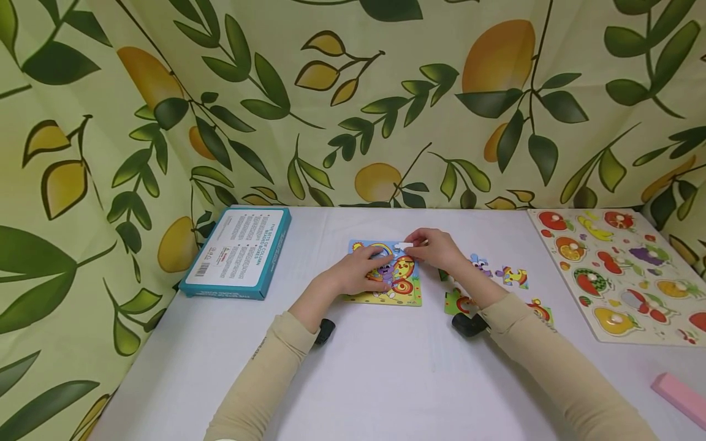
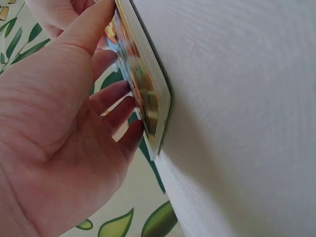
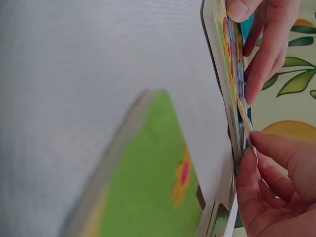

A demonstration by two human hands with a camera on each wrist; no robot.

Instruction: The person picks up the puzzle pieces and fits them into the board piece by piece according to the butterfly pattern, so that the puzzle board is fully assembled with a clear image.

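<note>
A jigsaw puzzle board (image 1: 386, 299) with a colourful butterfly picture lies flat on the white table. Across its left and middle part rests my left hand (image 1: 355, 271), fingers spread and touching the picture; in the left wrist view the fingertips press on the board's face. At the top right corner, my right hand (image 1: 438, 248) pinches a puzzle piece (image 1: 404, 246) between thumb and fingers. The right wrist view shows this piece (image 3: 242, 113) tilted against the board's surface; whether it sits in its slot I cannot tell. Several loose puzzle pieces (image 1: 515, 277) lie right of the board, partly hidden by my right forearm.
A teal box (image 1: 237, 254) with a white printed label lies at the back left. On the right is a wooden fruit peg board (image 1: 623, 275), with a pink block (image 1: 681, 395) nearer the front. A patterned curtain (image 1: 353, 122) hangs behind the table.
</note>
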